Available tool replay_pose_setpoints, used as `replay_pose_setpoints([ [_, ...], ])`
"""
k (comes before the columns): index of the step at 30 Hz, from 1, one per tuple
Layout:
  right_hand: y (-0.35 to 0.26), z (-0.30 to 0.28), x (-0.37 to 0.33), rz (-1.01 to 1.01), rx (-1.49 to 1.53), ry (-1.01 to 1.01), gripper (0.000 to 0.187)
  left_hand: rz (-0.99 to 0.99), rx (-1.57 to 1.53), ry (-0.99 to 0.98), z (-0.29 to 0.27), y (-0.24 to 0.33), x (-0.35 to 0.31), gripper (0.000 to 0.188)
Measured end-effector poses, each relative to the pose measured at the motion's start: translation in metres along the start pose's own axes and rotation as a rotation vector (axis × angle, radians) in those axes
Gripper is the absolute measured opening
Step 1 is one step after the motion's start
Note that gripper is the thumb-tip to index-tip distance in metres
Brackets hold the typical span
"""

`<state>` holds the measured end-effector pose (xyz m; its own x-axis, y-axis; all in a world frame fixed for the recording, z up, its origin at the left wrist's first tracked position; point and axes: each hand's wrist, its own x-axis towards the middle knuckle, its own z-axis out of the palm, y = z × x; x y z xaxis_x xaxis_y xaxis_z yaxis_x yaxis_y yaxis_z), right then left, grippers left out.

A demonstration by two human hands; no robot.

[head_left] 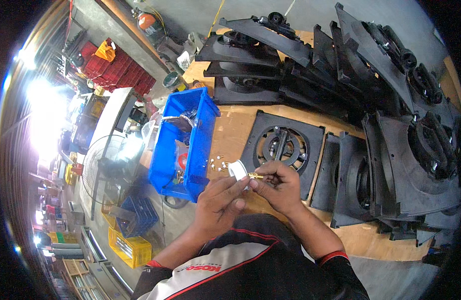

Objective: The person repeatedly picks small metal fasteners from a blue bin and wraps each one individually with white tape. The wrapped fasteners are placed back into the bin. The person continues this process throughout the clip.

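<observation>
My left hand [221, 201] has its fingers closed on a white roll of tape [237, 170], which looks like thread seal tape. Right against the roll is a small brass fitting [256, 176], pinched in the fingers of my right hand [278, 187]. Both hands meet in front of my body, over the near edge of the wooden table [232, 130]. Several small brass fittings with white ends [219, 164] lie loose just beyond my left hand. Past my right hand lies a black square panel [310, 137] with a round burner-like part in its middle.
An open blue bin [159, 170] with mixed parts stands left of my hands. Black panels [255, 75] are stacked at the back, and more stand at the right [400, 165]. A fan [108, 167], a yellow crate [133, 252] and red crates [115, 72] are farther left.
</observation>
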<state>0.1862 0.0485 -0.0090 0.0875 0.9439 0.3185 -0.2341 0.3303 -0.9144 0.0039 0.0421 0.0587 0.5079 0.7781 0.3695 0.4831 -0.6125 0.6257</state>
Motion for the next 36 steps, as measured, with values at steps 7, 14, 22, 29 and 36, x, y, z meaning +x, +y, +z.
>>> replay_pose_setpoints([
  [7, 0.002, -0.002, -0.004, 0.076, 0.007, -0.077, 0.020, -0.111, -0.002, 0.085, 0.004, -0.002, -0.002, 0.036],
  [14, -0.006, 0.006, -0.008, 0.199, -0.027, -0.190, 0.023, -0.060, 0.054, 0.165, -0.003, -0.006, -0.009, 0.034],
  [22, -0.006, 0.025, -0.018, -0.110, -0.243, -0.130, 0.026, -0.114, 0.004, 0.184, -0.010, -0.007, -0.024, 0.031],
  [29, -0.008, 0.030, -0.021, 0.038, -0.227, -0.218, 0.019, -0.087, 0.031, 0.168, -0.016, -0.017, -0.036, 0.032],
  [36, -0.027, 0.036, -0.017, 0.051, -0.417, -0.287, 0.018, -0.121, 0.029, 0.084, -0.018, -0.018, -0.043, 0.040],
])
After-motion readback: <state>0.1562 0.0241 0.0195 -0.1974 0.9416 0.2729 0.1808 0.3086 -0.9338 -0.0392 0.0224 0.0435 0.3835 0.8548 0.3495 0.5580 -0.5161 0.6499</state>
